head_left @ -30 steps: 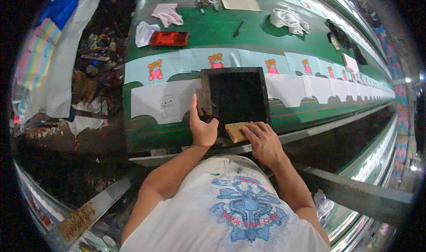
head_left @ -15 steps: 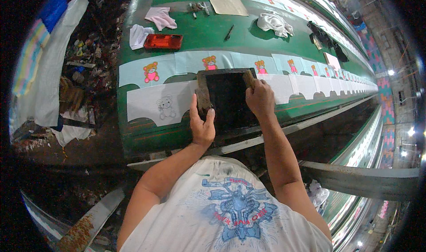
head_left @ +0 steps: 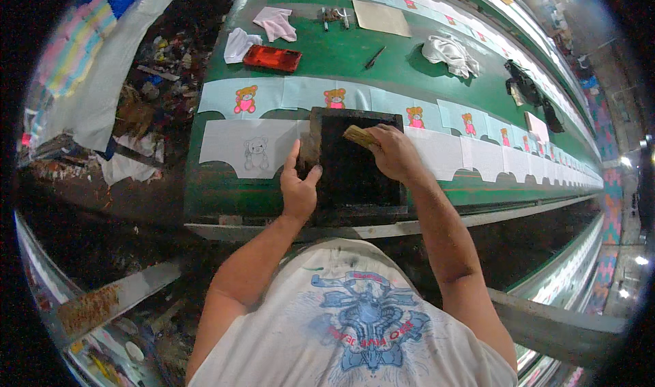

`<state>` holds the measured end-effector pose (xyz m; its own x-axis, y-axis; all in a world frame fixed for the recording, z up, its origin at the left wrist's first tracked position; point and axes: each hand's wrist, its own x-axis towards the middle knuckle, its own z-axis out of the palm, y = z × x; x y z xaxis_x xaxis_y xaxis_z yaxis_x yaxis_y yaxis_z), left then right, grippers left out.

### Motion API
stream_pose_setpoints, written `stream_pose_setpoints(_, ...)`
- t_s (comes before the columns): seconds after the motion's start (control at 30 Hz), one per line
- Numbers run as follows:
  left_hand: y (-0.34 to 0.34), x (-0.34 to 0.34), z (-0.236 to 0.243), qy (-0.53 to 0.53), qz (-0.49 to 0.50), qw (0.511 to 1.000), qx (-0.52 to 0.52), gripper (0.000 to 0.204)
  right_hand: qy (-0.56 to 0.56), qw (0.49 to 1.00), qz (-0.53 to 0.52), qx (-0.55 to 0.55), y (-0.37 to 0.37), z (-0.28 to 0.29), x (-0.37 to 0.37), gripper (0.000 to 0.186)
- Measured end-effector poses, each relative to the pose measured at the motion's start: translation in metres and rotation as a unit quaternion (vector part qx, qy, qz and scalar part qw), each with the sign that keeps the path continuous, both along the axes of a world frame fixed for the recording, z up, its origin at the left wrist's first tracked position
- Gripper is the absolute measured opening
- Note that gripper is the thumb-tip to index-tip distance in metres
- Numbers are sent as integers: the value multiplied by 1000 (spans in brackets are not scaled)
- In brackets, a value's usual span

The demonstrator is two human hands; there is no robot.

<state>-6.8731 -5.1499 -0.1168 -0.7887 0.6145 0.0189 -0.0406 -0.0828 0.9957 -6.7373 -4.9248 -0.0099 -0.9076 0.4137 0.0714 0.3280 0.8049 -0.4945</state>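
A dark screen-printing frame [head_left: 361,192] lies flat on the row of white cloth pieces at the table's near edge. My left hand [head_left: 299,190] grips its left side, the thumb apart from the fingers. In my right hand [head_left: 397,156] is a wooden squeegee [head_left: 359,137], held over the upper middle of the black mesh. Just left of the frame, a white cloth piece [head_left: 222,145] carries a black bear outline [head_left: 256,154]. Beyond it run light blue pieces [head_left: 290,90] with brown and pink bears.
On the green table [head_left: 327,63] are a red tray [head_left: 271,58], pink cloth [head_left: 275,23], a bunched white cloth [head_left: 450,55], a dark slim tool [head_left: 374,57], a beige sheet [head_left: 382,18] and dark cloth [head_left: 532,94]. A rail [head_left: 266,233] edges the near side; debris covers the floor at left.
My right hand has brought the squeegee from the frame's right side leftward to the middle of the mesh, turning it more level. My left hand stays on the frame; the view has shifted slightly.
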Motion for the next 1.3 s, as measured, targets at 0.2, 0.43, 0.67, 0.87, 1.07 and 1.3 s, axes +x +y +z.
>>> stream_pose_setpoints(0.2,-1,1,2,-25,-1,999,22,79,21,996,74,43,32,-13,-15,42)
stream_pose_setpoints(0.43,1,3,4,44,19,999,-17,76,33,992,121,18,30,-3,-1,58)
stream_pose_setpoints(0.67,-1,6,0,16,5,1000,-7,82,12,987,127,98,-24,-23,38,55)
stream_pose_setpoints(0.87,-2,10,8,161,21,982,-95,105,-11,992,104,65,-96,-13,80,67)
stream_pose_setpoints(1.07,-1,6,8,230,22,964,-131,110,17,997,79,15,-107,-6,93,55)
stream_pose_setpoints(1.3,5,26,22,160,22,985,-68,111,97,995,30,-1,-90,-18,124,45)
